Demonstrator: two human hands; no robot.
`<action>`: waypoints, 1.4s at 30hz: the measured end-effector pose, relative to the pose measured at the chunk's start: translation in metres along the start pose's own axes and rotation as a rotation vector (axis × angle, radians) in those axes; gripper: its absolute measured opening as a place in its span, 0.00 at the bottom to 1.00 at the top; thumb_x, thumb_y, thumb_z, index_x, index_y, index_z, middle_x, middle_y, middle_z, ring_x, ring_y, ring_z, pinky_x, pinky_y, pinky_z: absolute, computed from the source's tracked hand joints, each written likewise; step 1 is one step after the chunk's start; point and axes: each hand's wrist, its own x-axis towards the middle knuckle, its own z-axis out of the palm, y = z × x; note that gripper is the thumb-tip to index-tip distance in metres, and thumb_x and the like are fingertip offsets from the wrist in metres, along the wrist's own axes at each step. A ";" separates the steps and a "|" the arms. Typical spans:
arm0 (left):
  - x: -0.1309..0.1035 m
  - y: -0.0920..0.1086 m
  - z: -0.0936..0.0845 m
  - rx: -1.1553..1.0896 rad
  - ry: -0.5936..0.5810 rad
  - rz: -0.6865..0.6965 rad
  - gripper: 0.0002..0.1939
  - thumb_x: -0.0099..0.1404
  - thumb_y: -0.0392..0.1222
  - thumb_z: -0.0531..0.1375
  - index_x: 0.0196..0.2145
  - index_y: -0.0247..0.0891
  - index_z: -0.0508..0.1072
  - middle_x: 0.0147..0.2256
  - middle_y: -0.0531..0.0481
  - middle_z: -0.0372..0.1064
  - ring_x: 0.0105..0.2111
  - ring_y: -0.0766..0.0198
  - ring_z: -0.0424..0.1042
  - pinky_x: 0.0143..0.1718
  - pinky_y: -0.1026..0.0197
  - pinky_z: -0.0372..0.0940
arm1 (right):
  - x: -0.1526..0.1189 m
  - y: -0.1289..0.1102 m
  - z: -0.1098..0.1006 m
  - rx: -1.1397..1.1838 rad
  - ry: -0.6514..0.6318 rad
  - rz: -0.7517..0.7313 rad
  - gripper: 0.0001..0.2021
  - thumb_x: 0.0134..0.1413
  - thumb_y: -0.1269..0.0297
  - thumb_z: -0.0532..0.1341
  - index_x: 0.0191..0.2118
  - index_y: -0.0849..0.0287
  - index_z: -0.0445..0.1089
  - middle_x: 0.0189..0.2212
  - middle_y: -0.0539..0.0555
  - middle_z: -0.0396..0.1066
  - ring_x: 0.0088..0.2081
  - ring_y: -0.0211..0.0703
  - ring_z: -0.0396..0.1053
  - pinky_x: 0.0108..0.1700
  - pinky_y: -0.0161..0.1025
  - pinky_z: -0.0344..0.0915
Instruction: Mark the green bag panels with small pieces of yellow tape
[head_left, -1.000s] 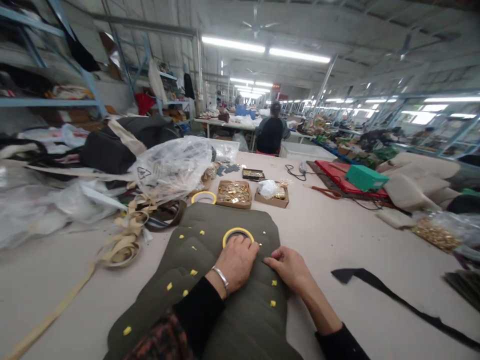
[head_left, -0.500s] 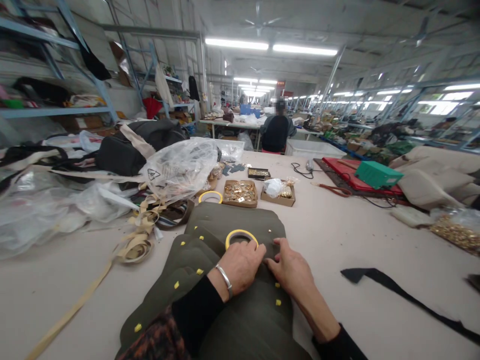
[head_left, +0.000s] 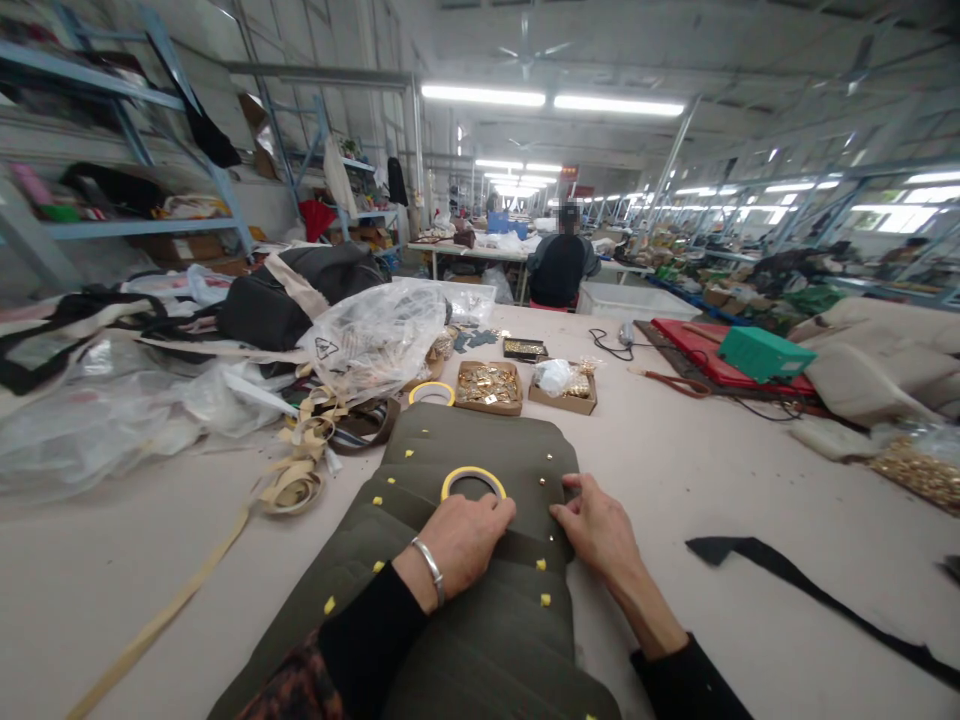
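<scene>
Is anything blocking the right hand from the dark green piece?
Nothing I can see. The right hand is at the edge of the dark green piece; the yellow tape roll is by the left hand.

A person's left hand (head_left: 459, 542), wearing a silver bangle (head_left: 430, 570), grips a yellow tape roll (head_left: 474, 471) on layered olive fabric (head_left: 499, 625); the right hand (head_left: 602, 528) is at the fabric's right edge. Beyond, cardboard boxes (head_left: 491, 407) of gold-coloured hardware (head_left: 487, 384) sit on the worktable (head_left: 667, 470).

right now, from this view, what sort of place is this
Likely a workshop or factory floor for bags or similar goods: dark olive fabric-like pieces lie on the worktable, a cardboard box holds gold-coloured fittings, and strip lights run down a long hall.
</scene>
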 end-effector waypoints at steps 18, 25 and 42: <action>0.000 0.025 -0.006 -0.533 0.363 0.024 0.22 0.71 0.41 0.48 0.61 0.47 0.56 0.48 0.51 0.73 0.45 0.64 0.73 0.45 0.62 0.66 | -0.047 -0.021 -0.043 0.505 -0.030 -0.430 0.09 0.57 0.70 0.58 0.41 0.58 0.75 0.32 0.52 0.75 0.32 0.39 0.70 0.36 0.35 0.67; 0.001 0.029 0.004 -0.319 0.406 0.014 0.22 0.70 0.41 0.48 0.61 0.42 0.54 0.44 0.47 0.76 0.37 0.59 0.76 0.37 0.57 0.70 | -0.047 -0.022 -0.039 0.342 0.089 -0.639 0.08 0.56 0.74 0.59 0.40 0.59 0.72 0.33 0.54 0.74 0.34 0.39 0.71 0.39 0.36 0.68; -0.009 0.041 -0.008 -0.303 0.362 -0.082 0.06 0.69 0.39 0.50 0.37 0.43 0.66 0.30 0.55 0.72 0.30 0.63 0.72 0.27 0.64 0.61 | -0.050 -0.023 -0.026 0.193 0.280 -0.708 0.04 0.53 0.71 0.60 0.31 0.57 0.72 0.24 0.48 0.73 0.23 0.35 0.70 0.29 0.30 0.66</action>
